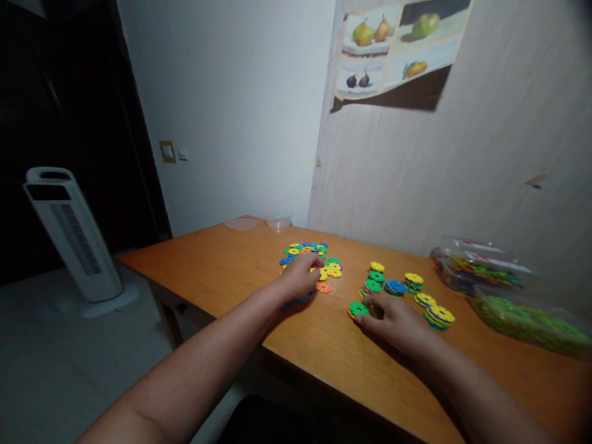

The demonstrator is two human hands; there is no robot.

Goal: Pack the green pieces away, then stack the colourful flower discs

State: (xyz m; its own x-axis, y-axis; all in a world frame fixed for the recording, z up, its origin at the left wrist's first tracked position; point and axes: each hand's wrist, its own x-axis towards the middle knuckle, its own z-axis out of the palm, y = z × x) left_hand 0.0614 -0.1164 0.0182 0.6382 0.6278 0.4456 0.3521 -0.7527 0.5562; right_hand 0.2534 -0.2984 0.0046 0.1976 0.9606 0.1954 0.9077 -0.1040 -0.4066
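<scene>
My left hand point(300, 275) reaches over a loose pile of flower-shaped plastic discs point(333, 270) in yellow, green, blue and orange. Its thumb and fingers are curved and a little apart beside the yellow discs; I see nothing clearly held. An orange disc point(323, 287) lies by itself close to that hand. Nearer the table's front edge, my right hand point(393, 317) has thumb and fingers around a short stack of discs point(358, 309) with a green one on top. Behind it stand green-topped stacks point(375, 277) and a blue-topped stack point(396, 287).
Yellow-topped stacks point(439, 317) stand right of my right hand. Clear containers with colourful pieces point(481, 271) and green pieces point(531, 320) sit at the table's right. At the far edge are a clear bowl point(279, 221) and a lid point(241, 224). A tower fan point(76, 234) stands left.
</scene>
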